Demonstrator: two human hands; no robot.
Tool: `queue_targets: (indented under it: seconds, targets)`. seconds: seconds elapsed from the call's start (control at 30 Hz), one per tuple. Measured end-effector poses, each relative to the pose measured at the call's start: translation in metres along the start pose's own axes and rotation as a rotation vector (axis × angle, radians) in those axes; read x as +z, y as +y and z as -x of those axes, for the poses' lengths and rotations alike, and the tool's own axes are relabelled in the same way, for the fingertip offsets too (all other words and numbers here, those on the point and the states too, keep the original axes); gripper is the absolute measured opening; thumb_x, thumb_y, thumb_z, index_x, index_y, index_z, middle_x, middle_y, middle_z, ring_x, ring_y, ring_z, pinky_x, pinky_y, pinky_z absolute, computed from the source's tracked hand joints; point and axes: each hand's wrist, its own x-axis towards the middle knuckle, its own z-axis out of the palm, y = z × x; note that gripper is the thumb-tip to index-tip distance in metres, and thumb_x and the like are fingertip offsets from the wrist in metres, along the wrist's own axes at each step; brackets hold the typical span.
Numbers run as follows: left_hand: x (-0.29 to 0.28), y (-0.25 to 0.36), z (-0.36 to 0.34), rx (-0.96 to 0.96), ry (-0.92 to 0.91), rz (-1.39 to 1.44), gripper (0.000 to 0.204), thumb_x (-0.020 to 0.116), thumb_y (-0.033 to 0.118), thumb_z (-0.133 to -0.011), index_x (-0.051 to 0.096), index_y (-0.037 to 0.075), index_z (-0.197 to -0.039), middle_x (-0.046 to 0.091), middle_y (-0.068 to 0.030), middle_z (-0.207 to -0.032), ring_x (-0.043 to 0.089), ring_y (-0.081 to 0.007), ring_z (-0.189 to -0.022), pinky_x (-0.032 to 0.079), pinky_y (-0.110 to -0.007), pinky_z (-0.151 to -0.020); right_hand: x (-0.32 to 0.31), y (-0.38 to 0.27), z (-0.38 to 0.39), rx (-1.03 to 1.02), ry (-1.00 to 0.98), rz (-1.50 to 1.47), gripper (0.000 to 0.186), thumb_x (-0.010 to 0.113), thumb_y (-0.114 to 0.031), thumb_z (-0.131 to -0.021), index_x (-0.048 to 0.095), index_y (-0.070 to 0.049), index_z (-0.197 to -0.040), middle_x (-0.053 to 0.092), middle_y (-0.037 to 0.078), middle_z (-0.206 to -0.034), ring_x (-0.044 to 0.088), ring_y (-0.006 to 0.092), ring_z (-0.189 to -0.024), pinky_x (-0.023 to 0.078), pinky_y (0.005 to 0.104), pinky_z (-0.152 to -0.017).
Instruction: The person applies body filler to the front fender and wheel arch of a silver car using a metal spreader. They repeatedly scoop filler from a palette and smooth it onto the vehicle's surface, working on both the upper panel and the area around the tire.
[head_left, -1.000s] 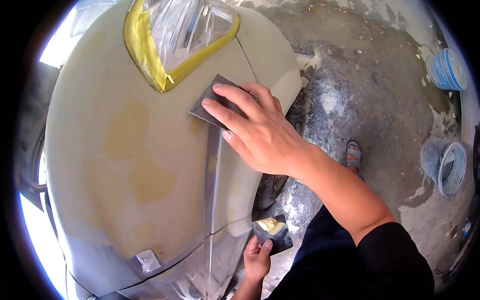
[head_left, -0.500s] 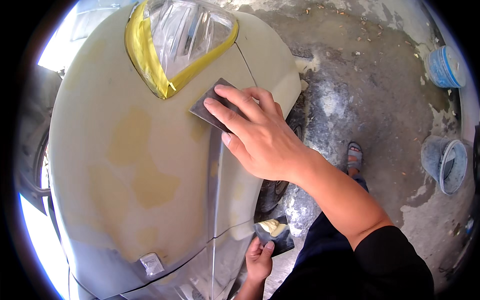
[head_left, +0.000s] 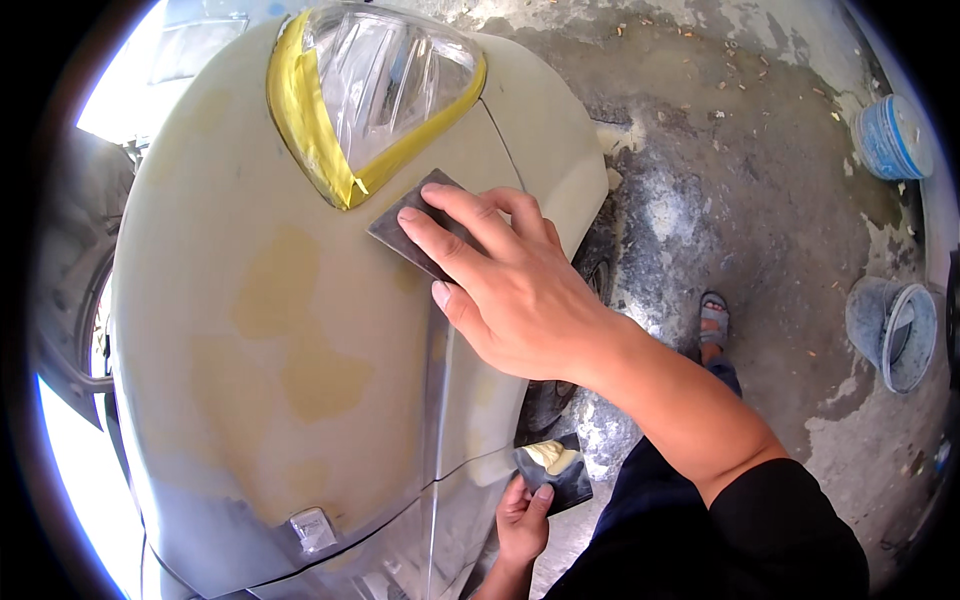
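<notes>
My right hand point(head_left: 510, 270) grips a dark, flat square filler spreader point(head_left: 415, 235), fingers spread over its top and thumb at its lower edge. The spreader lies on or just over the dull beige car body panel point(head_left: 190, 310), below the yellow-taped headlight point(head_left: 395, 85); contact along its edge is hidden. Lower down, beside the car, my left hand point(head_left: 525, 520) pinches a dark square plate point(head_left: 568, 488) between thumb and fingers. A lump of cream filler paste point(head_left: 550, 456) sits on that plate. Yellowish patches point(head_left: 320, 375) mark the panel.
A silver taped fitting point(head_left: 313, 530) is near the panel's lower edge. Right of the car, the stained concrete floor point(head_left: 770, 260) holds a blue bucket point(head_left: 885, 140) and a tipped grey bucket point(head_left: 893, 330). My sandalled foot point(head_left: 714, 318) stands between car and buckets.
My right hand and the spreader have shifted left across the panel, closer to the taped headlight's lower tip. The whole view has moved slightly. My left hand still holds the plate with paste.
</notes>
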Motion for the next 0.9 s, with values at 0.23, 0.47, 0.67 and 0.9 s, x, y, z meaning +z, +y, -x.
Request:
queue_targets:
  seconds: [0.23, 0.47, 0.67, 0.9]
  targets:
    - [-0.005, -0.003, 0.002, 0.002, 0.016, -0.018, 0.038, 0.054, 0.0, -0.094, 0.049, -0.006, -0.131, 0.058, -0.01, -0.128, 0.054, -0.0157, -0.117, 0.037, -0.028, -0.102, 0.011, -0.014, -0.013, 0.053, 0.022, 0.001, 0.051, 0.06, -0.017, -0.084, 0.048, -0.011, -0.134, 0.038, 0.008, -0.137, 0.042, 0.0354, -0.108, 0.042, 0.0492, -0.083]
    - [-0.001, 0.0, 0.0, -0.002, 0.02, -0.018, 0.038, 0.053, -0.001, -0.094, 0.049, -0.005, -0.132, 0.059, -0.009, -0.127, 0.054, -0.0146, -0.114, 0.037, -0.028, -0.1, -0.001, -0.017, 0.003, 0.097, -0.053, -0.053, 0.052, 0.061, -0.019, -0.084, 0.049, -0.008, -0.133, 0.041, 0.011, -0.134, 0.043, 0.0363, -0.105, 0.043, 0.0484, -0.087]
    - [-0.001, 0.001, 0.001, 0.002, 0.017, -0.008, 0.038, 0.052, -0.001, -0.094, 0.049, -0.005, -0.131, 0.059, -0.0082, -0.125, 0.054, -0.0137, -0.113, 0.038, -0.027, -0.099, -0.005, -0.034, -0.008, 0.12, 0.014, -0.12, 0.052, 0.06, -0.027, -0.088, 0.048, -0.003, -0.133, 0.046, 0.016, -0.127, 0.045, 0.0379, -0.097, 0.045, 0.0451, -0.087]
    - [-0.006, -0.001, 0.004, -0.007, 0.047, -0.039, 0.038, 0.054, -0.002, -0.093, 0.051, -0.003, -0.131, 0.061, -0.0038, -0.119, 0.054, -0.0074, -0.099, 0.04, -0.021, -0.087, -0.004, -0.05, -0.019, 0.179, 0.004, -0.118, 0.053, 0.06, -0.031, -0.088, 0.048, -0.003, -0.132, 0.047, 0.017, -0.124, 0.047, 0.0385, -0.094, 0.047, 0.044, -0.084]
